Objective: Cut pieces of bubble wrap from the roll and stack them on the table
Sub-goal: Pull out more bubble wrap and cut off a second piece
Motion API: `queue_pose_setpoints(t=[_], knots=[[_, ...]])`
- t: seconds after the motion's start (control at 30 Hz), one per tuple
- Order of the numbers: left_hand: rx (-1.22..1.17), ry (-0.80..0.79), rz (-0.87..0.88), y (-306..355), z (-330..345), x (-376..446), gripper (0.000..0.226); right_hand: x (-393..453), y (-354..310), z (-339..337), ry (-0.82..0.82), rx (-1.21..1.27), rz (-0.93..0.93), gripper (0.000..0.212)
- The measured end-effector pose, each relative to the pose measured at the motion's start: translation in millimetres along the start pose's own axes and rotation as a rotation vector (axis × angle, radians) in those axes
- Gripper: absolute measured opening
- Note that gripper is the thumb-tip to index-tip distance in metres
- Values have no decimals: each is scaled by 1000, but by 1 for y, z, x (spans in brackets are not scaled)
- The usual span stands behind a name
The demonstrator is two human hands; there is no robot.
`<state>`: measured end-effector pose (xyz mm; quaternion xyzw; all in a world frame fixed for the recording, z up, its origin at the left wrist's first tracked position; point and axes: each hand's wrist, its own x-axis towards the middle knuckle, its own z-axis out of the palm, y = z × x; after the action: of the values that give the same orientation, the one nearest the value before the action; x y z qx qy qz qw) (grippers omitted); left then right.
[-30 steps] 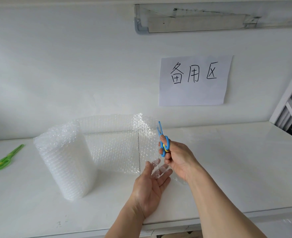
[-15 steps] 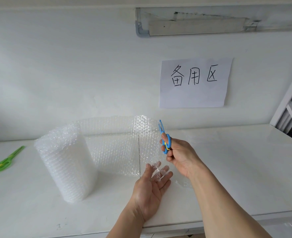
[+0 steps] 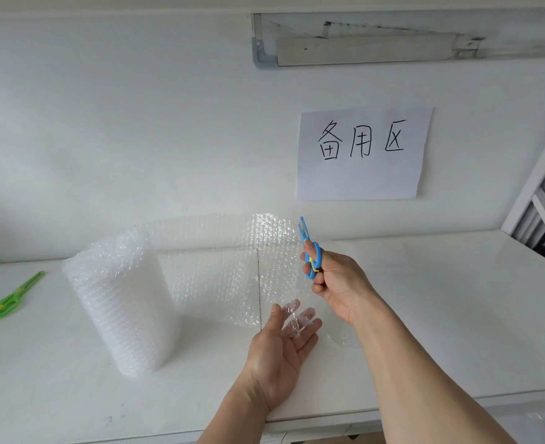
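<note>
While the bubble wrap roll (image 3: pixel 117 302) stands upright on the tabletop (image 3: pixel 441 315), its loose sheet (image 3: pixel 232 267) trails rightward. The right hand (image 3: pixel 338 283) grips blue scissors (image 3: pixel 309 251), blades raised beside the sheet, apparently ready to cut; the left hand (image 3: pixel 280 350) lies palm-up, fingers relaxed, supporting the sheet's lower edge.

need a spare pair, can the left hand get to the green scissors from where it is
Probably yes. The green scissors lie in the open on the table at far left, but the upright bubble wrap roll stands between them and the left hand, so it must reach past it.
</note>
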<state>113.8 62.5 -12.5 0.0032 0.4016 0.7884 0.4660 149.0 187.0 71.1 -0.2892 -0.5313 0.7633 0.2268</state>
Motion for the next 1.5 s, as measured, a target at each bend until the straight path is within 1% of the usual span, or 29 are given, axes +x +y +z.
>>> queue_pose_setpoints(t=[0.57,0.87,1.27,1.5], knots=[[-5,-2,2,-1,-1,1,45,4,-5,-1,-1,16,2,38],[6,4,5,-1,-1,1,45,5,-8,0,-3,8,-3,31],[-3,1,1,-1,-2,2,45,10,-7,-1,-6,37,0,38],[-1,10,3,0,-2,1,45,10,-9,0,-11,31,4,37]])
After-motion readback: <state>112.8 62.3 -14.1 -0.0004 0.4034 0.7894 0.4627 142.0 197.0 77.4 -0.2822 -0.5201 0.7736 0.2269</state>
